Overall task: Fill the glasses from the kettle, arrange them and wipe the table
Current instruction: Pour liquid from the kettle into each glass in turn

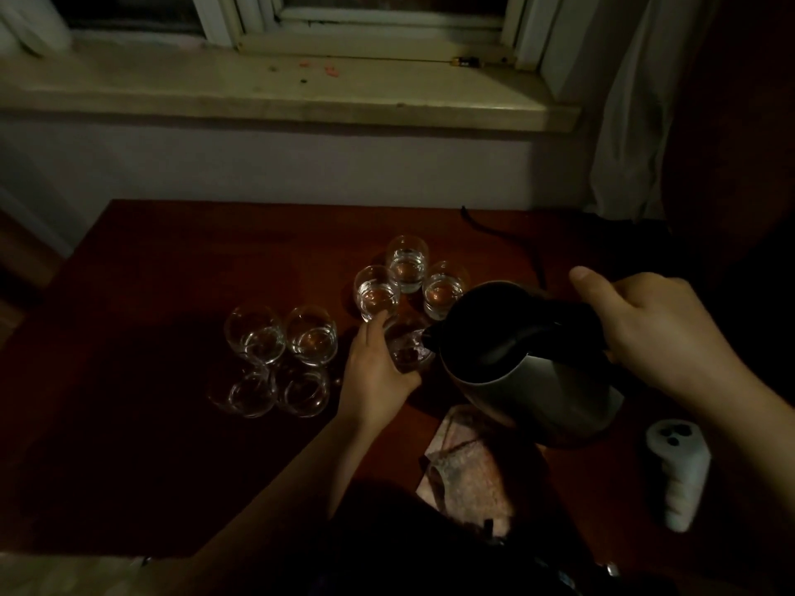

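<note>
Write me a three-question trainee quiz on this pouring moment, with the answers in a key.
1. True or false: the right hand grips the handle of the kettle, tilted with its spout toward the glass being filled.
2. Multiple choice: the left hand is
A. lying flat on the cloth
B. holding the glass at the spout
C. touching the white object near the table's right edge
3. Fill in: left of the held glass stands a group of ____ glasses, while three glasses with water stand behind it.

Key: 1 true; 2 B; 3 four.
</note>
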A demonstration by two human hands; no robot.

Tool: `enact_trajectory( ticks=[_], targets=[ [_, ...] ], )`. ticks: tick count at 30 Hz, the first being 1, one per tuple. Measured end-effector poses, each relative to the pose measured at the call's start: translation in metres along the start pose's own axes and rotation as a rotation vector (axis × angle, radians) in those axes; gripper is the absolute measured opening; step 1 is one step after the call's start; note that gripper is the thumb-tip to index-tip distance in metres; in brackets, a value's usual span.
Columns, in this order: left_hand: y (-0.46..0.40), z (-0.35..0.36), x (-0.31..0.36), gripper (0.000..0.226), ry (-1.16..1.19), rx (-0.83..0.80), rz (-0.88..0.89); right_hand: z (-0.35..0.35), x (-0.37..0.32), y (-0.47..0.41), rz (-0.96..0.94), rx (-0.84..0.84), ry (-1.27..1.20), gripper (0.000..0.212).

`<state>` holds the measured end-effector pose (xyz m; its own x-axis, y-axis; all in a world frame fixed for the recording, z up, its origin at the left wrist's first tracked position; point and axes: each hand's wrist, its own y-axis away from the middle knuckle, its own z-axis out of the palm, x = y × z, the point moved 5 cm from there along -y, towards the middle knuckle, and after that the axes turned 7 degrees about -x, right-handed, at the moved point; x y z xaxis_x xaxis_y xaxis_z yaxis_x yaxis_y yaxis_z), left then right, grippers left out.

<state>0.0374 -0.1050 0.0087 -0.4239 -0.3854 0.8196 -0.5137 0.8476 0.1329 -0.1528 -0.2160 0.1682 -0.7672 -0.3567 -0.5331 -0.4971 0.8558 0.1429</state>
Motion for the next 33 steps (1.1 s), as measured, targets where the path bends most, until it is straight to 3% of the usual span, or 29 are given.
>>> enact_trajectory(
  ticks=[22,33],
  targets=[
    [0.000,-0.002,-0.007,0.081,0.065,0.076,0.007,0.000,0.006,-0.007,0.029,-0.007,0.062,0.071],
    [-0.009,-0.001,-0.017,0.085,0.088,0.101,-0.048,0.000,0.021,-0.005,0.046,0.036,-0.063,0.067]
  ],
)
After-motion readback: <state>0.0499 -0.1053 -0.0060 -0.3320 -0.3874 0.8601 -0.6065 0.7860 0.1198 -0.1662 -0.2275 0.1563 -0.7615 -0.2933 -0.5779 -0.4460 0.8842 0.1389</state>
